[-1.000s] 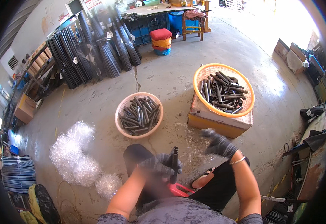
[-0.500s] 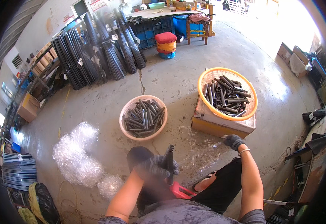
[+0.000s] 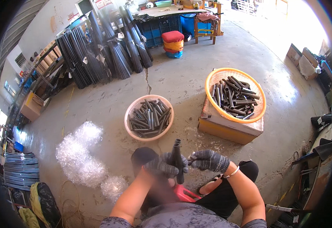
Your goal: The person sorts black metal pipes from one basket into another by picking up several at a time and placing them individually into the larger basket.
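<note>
The left hand (image 3: pixel 163 165) holds upright what seem two dark tubes (image 3: pixel 177 155), and the right hand (image 3: pixel 210 160) is just beside.

The grey, cracked floor (image 3: pixel 186 89) is occupied by a pale pink basket (image 3: pixel 145 139) filled with short dark tubes (image 3: pixel 151 119), by a cardboard box (image 3: pixel 228 133) on which an orange basket (image 3: pixel 263 104) of similar tubes is set, and, to the left, by a heap of clear, glossy plastic (image 3: pixel 80 155). Farther back, a red-topped stool (image 3: pixel 172 37) is stood on it near a pale-topped table (image 3: pixel 166 12), on which a green bowl (image 3: pixel 163 3) is placed.
</note>
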`<state>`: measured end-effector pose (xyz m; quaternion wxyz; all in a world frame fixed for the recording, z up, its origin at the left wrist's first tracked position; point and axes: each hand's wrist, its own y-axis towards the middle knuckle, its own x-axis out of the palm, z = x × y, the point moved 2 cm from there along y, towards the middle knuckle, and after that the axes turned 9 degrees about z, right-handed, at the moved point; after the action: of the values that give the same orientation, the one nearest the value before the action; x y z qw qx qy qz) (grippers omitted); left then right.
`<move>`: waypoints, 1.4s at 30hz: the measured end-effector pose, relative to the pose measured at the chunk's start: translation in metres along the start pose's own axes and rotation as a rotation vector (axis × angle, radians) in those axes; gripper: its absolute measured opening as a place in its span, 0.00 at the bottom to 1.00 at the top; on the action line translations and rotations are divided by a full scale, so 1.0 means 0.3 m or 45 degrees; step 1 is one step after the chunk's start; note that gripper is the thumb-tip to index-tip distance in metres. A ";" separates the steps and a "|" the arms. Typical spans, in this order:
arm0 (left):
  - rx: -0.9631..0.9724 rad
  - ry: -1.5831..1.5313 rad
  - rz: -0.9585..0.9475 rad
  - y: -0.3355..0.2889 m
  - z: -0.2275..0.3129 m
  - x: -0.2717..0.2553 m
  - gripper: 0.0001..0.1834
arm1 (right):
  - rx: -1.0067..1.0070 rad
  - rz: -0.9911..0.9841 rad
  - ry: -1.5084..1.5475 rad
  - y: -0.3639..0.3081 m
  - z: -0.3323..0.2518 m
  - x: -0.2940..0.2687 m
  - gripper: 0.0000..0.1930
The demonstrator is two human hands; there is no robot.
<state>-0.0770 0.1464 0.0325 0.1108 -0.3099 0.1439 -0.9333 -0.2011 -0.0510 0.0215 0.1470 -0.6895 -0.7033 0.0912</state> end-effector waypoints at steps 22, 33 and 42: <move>0.050 0.154 -0.052 0.060 0.011 0.050 0.21 | -0.320 -0.108 0.006 -0.035 -0.049 0.071 0.32; 0.091 0.201 -0.054 -0.060 0.037 0.040 0.19 | 0.385 0.888 -1.940 -0.099 0.355 -0.626 0.18; -0.029 0.081 -0.020 0.035 -0.023 0.058 0.25 | -0.445 0.264 -0.251 -0.033 -0.001 -0.068 0.36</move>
<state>-0.0938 0.1328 0.0331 0.0954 -0.2823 0.1557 -0.9418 -0.2103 -0.0716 0.0234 -0.0543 -0.7609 -0.6447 0.0494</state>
